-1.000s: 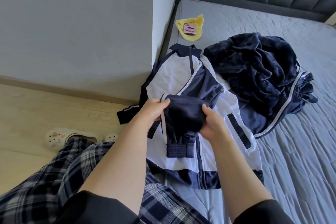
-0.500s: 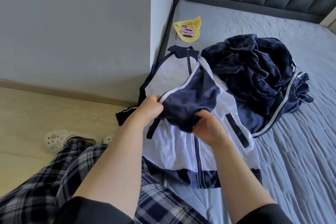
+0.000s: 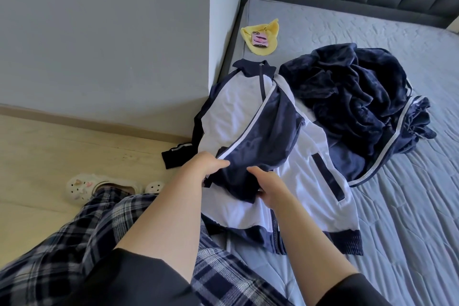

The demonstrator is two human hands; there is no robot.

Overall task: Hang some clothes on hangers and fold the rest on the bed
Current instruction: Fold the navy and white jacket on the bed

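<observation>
A white and navy zip jacket (image 3: 238, 112) lies flat at the left edge of the grey bed (image 3: 409, 206), collar toward the headboard. Its navy right sleeve (image 3: 268, 131) is folded across the chest. My left hand (image 3: 206, 164) grips the sleeve's white-piped edge near its lower end. My right hand (image 3: 268, 186) pinches the bunched cuff end of the same sleeve against the jacket front. The jacket's other sleeve (image 3: 176, 156) hangs off the bed's side over the floor. A crumpled navy velvet garment with white stripes (image 3: 360, 102) lies to the right of the jacket.
A yellow cloth (image 3: 263, 37) with a pink phone (image 3: 259, 39) on it lies near the bed's top left corner. A grey wall corner (image 3: 221, 32) stands close to the bed's left. My plaid-trousered leg and white clog (image 3: 82, 187) are on the wooden floor.
The sleeve end that hung down over the jacket front has been tucked up and bunched under my hands. Both hands shifted slightly lower and closer together.
</observation>
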